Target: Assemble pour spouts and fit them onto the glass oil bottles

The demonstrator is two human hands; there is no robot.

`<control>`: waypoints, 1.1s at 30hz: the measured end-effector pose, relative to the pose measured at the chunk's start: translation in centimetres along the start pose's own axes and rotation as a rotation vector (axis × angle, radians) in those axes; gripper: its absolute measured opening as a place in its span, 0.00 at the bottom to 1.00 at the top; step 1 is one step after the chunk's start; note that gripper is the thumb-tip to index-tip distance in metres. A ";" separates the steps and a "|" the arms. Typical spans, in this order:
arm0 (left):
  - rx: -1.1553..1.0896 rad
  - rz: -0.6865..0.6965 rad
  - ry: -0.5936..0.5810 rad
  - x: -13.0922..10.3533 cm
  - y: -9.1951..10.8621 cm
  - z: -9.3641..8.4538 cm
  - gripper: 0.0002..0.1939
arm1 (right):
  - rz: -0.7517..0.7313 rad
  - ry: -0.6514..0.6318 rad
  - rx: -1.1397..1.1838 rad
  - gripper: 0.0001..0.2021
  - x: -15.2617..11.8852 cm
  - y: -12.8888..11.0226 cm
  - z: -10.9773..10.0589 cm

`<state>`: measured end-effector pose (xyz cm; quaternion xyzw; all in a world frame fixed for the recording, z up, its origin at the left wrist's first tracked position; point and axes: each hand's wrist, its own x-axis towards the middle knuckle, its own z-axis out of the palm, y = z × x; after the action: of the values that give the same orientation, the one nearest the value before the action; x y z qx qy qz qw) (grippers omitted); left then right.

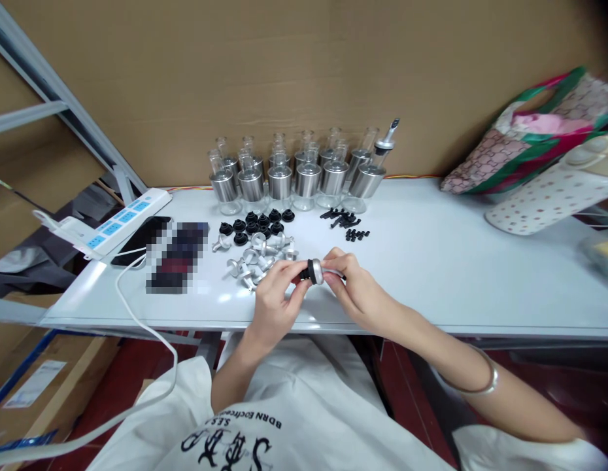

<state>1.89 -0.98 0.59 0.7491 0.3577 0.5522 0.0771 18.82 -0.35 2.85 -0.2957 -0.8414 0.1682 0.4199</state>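
Observation:
Above the table's front edge, both hands grip one pour spout (318, 271), a silver cap with a black ribbed stopper, held sideways. My left hand (279, 297) pinches the black stopper end. On the other end, my right hand (352, 284) closes its fingers round the spout, and a dark tip shows under them. Left of my hands lie several loose silver spouts (259, 252). Behind these sits a cluster of black stoppers (255, 224). Farther right are black flip levers (342, 217) and small black caps (357, 234).
Several glass bottles with steel sleeves (279, 181) stand in rows at the back; the rightmost bottle (370, 176) carries a fitted spout. A power strip (130, 221), a phone (142, 242) and a white cable (137, 314) occupy the left. A patterned bag (510, 147) and spotted flask (544, 190) are right.

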 end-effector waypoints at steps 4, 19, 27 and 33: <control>0.034 -0.028 0.018 0.0 0.0 0.2 0.09 | 0.191 0.169 -0.188 0.08 -0.2 -0.7 0.5; -0.260 -0.279 -0.235 -0.3 0.1 -0.2 0.13 | 0.582 0.360 0.386 0.13 -1.6 -0.4 3.7; -0.403 -0.381 -0.228 -0.5 0.1 0.0 0.12 | 0.640 0.403 0.408 0.11 -1.9 -0.8 4.1; -0.483 -0.432 -0.220 -0.8 0.0 0.3 0.10 | 0.639 0.384 0.415 0.12 -1.9 -0.9 3.9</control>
<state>2.02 -1.40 -0.13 0.6714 0.3566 0.5077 0.4054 16.25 -2.38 -0.13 -0.4767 -0.5624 0.3974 0.5464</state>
